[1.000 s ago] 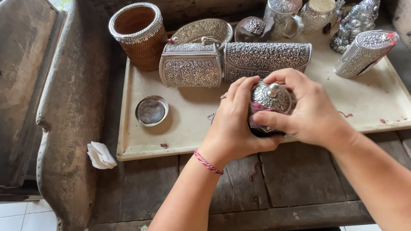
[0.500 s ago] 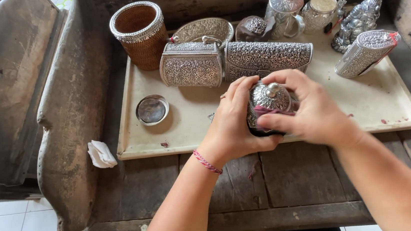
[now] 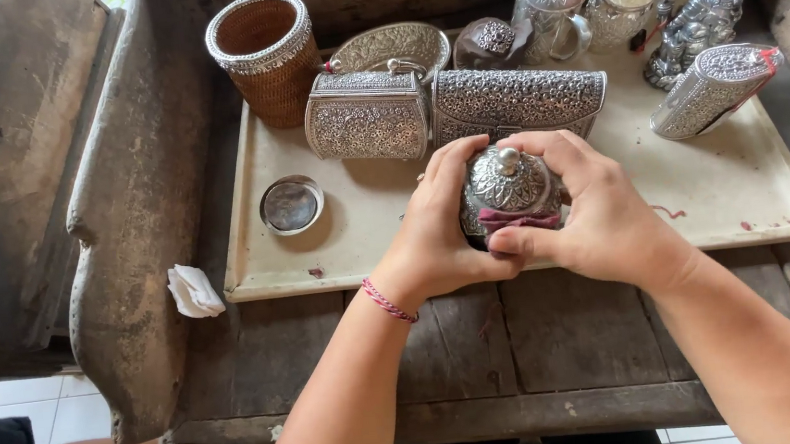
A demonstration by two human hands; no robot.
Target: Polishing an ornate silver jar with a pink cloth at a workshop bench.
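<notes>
Head view: both hands are wrapping a small embossed silver lidded pot [image 3: 511, 191] just above the near edge of the cream tray [image 3: 760, 206]. The left hand [image 3: 437, 232] is cupping its left side, fingers curled together and pressing on the wall. The right hand [image 3: 597, 212] is clamping from the right, thumb lying across the front over a strip of dark red lining [image 3: 518, 221] showing at the lid seam. The round knob [image 3: 506, 156] is poking up between the fingertips.

Risks, as judged: the lid is looking loosely seated, so tilting could be letting it slide off and drop onto the wooden table [image 3: 542, 343]. The polished metal is likely slippery, and whether the base is resting on the tray is hidden by the palms.

Just beyond the fingertips two silver clutch boxes [image 3: 366, 119] [image 3: 518, 96] are standing, so pushing forward could be knocking them. Left of the left fingers a shallow round dish [image 3: 290, 204] is lying. Farther back a woven cup [image 3: 263, 56], a mug [image 3: 553, 9] and a figurine [image 3: 699, 24] are crowding the far rim.
</notes>
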